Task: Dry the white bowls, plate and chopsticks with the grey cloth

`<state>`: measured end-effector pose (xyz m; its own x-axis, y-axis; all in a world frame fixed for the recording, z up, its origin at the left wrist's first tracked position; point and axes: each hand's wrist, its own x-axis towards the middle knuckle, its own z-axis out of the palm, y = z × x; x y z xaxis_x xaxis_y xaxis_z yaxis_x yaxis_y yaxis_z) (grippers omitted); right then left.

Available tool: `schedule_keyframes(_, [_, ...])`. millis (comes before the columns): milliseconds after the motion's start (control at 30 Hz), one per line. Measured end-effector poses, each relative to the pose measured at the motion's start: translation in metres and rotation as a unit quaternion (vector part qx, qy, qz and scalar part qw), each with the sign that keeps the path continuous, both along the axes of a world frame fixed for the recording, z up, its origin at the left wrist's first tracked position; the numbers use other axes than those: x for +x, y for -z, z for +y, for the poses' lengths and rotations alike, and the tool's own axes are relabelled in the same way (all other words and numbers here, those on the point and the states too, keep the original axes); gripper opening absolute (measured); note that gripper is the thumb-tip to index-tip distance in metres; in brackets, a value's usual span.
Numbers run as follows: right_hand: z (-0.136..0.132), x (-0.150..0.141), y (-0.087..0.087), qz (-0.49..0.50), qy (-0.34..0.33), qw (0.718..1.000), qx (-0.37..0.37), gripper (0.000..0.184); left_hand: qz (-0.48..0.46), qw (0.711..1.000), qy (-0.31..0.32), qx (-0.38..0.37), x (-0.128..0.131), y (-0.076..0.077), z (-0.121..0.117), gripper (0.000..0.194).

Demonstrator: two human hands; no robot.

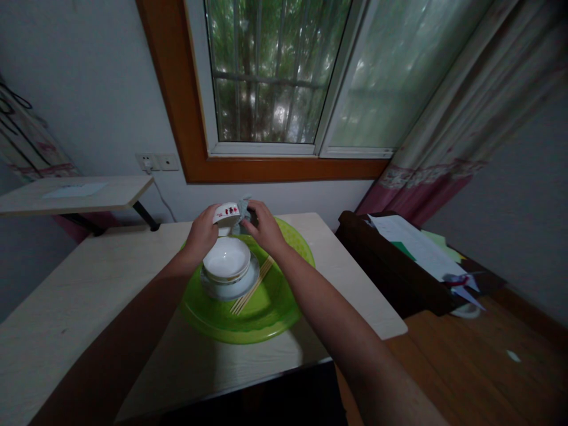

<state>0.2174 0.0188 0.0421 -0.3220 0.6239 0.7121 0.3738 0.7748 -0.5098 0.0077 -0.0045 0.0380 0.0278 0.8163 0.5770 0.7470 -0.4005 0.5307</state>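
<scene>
My left hand (203, 232) is closed round a small white bowl (226, 213) with red marks, held tilted above a green basin (248, 322). Against that bowl my right hand (262, 225) pinches a grey cloth (244, 206). In the basin, just below both hands, another white bowl (226, 258) sits on a white plate (231, 289). A pair of wooden chopsticks (252, 286) lies slanted beside the plate.
The basin stands on a light wooden table (89, 296) under a window (270, 77). A second small table (75, 195) is at the left. At the right a dark cabinet (399, 266) carries papers (417, 242), with a curtain (444, 148) behind it.
</scene>
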Motion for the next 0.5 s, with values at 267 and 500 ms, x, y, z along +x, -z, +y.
schedule_keyframes(267, [-0.0003, -0.0002, 0.0038, 0.001, 0.089, 0.99, -0.114, 0.07, 0.034, 0.999, 0.03, 0.007, 0.0033, -0.0004, -0.004, 0.069])
schedule_keyframes(500, [-0.0015, -0.0018, 0.0033, -0.047, 0.096, 0.989, -0.099, 0.052, 0.102, 0.994, 0.03, 0.011, 0.0079, -0.0028, -0.0089, 0.073])
